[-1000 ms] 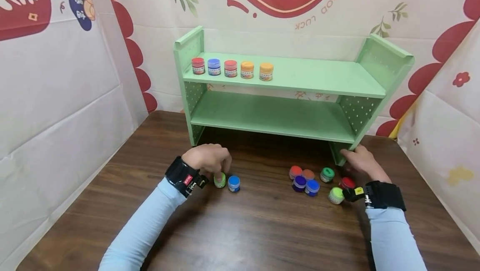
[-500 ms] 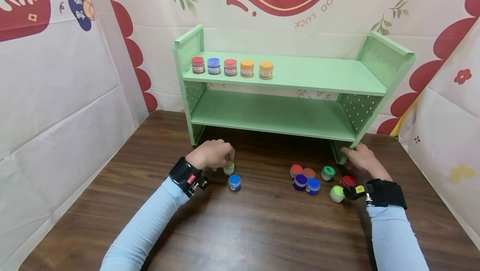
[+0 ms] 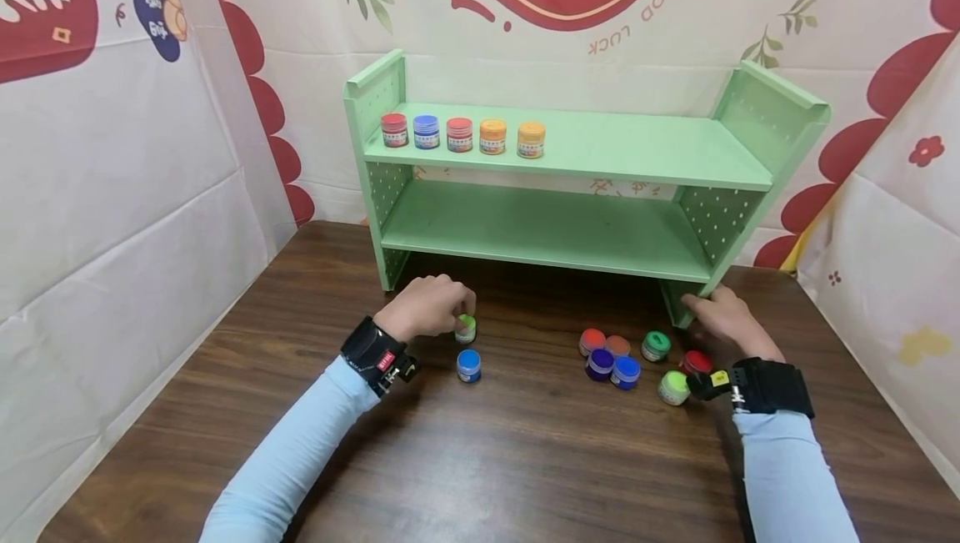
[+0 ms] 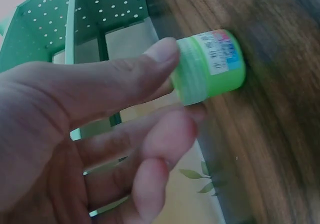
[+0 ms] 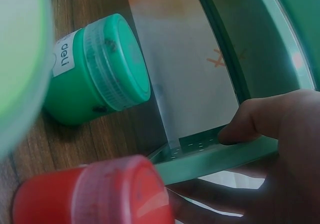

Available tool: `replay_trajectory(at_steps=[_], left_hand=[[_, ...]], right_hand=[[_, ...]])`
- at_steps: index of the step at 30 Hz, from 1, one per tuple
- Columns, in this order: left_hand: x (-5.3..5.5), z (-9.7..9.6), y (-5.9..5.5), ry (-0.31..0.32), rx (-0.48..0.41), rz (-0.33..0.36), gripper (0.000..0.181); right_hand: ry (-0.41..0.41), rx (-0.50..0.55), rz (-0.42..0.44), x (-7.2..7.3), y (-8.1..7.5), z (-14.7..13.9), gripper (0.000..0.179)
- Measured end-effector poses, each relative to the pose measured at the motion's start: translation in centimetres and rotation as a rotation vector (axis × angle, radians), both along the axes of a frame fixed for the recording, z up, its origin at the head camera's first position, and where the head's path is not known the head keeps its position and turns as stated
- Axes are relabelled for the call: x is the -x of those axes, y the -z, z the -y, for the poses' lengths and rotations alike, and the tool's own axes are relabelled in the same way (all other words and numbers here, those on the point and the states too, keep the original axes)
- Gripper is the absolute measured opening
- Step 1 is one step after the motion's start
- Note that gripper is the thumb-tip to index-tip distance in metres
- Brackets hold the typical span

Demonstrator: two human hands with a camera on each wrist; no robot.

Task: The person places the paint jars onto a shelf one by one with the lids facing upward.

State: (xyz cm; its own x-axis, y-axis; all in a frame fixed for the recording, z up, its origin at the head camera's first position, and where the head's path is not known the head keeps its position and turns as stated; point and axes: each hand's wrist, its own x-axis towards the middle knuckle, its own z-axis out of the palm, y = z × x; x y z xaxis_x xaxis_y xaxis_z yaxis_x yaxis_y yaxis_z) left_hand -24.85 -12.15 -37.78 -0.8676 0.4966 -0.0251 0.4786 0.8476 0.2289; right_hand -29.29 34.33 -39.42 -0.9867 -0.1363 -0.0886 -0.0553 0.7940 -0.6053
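Seen from the head, the left hand [image 3: 427, 307] partly covers a light green jar [image 3: 466, 330] and labels [image 3: 460, 144] on the shelf [image 3: 637, 151] are too small to read, while the right wrist view crops the right hand [image 5: 290, 154], a red jar [image 5: 100, 194] and a blurred lime jar [image 5: 20, 59].

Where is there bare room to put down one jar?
Bare: the lower shelf; the upper shelf from its rightmost jar to the right panel; the table between the blue jar nearest the left hand and the purple jar. Crowded: the upper shelf's left part (five jars) and the table beside the right hand (seven jars).
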Motion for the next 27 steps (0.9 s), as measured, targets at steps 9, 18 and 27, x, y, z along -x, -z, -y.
replay_trajectory(at_steps=[9,18,27], left_hand=[[-0.20,-0.39,0.20,0.010,0.018,-0.078,0.012],[-0.06,-0.59,0.54,0.018,0.032,-0.119,0.013],[0.34,-0.18,0.88,0.013,0.030,-0.137,0.016]], right_hand=[[0.002,-0.005,0.003,0.01,-0.01,0.24,0.044],[-0.004,-0.037,-0.018,0.08,-0.01,-0.03,0.047],[-0.002,-0.025,-0.010,0.07,-0.18,-0.02,0.047]])
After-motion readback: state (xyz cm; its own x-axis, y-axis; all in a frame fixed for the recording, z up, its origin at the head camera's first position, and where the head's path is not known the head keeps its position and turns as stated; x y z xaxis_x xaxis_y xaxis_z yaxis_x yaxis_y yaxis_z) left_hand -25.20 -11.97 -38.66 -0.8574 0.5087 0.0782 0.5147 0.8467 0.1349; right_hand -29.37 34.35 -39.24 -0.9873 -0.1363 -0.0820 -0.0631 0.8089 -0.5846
